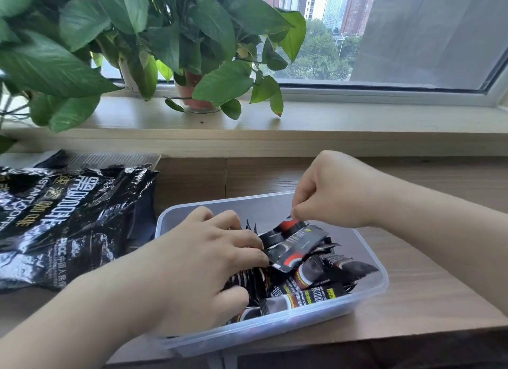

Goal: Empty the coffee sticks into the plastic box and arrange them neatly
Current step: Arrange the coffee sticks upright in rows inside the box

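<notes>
Plainly, the black coffee sticks lay jumbled in the clear plastic box on the wooden tabletop. The left hand gripped a bunch at the box's left side. The right hand, farther back, pinched a single stick, which slanted down toward the left.

I see the translucent plastic box standing open on the wooden desk, its long side running away to the left, with the crumpled black instant-coffee bag lying flat just beside it on the left. Inside, the coffee sticks, glossy black sachets with red and white marks, lie jumbled at crossing angles along the right and near parts, while a bundle stands on edge at the left under my left hand. One raised stick slants above the pile, its top end pinched by my right hand.
</notes>
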### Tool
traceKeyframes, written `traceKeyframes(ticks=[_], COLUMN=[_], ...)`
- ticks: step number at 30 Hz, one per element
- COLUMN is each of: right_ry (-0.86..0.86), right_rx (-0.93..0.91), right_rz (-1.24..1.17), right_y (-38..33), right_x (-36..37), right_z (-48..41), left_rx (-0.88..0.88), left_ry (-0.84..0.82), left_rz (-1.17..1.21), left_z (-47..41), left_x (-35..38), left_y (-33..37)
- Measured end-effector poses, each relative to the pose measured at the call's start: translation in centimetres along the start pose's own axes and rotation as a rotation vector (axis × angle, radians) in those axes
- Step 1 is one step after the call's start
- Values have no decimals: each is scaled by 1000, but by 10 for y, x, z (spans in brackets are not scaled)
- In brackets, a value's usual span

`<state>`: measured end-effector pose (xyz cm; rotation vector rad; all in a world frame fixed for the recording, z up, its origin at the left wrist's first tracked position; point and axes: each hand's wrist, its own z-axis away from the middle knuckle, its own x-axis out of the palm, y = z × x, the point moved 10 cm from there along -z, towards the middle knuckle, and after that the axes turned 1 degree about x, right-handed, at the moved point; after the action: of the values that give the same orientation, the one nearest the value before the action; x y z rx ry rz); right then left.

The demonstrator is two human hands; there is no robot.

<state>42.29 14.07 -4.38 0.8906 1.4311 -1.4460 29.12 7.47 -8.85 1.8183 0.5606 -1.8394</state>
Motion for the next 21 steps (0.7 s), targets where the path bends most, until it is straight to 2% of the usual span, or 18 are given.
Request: traceKeyframes(ticks=[8, 13, 21], right_ry=[127, 264, 292], right_rx=[37, 112, 147], right_rz=[-239, -266, -334], right_y=[13, 27, 27], right_x=[-30, -21, 1], right_z=[45, 71, 86], left_rx=[-43, -68, -121], left_ry=[-137, -140, -70], left_rz=[36, 131, 172], left_z=[-1, -2, -1], left_x=[4, 1, 8], left_y=[-3, -4, -17])
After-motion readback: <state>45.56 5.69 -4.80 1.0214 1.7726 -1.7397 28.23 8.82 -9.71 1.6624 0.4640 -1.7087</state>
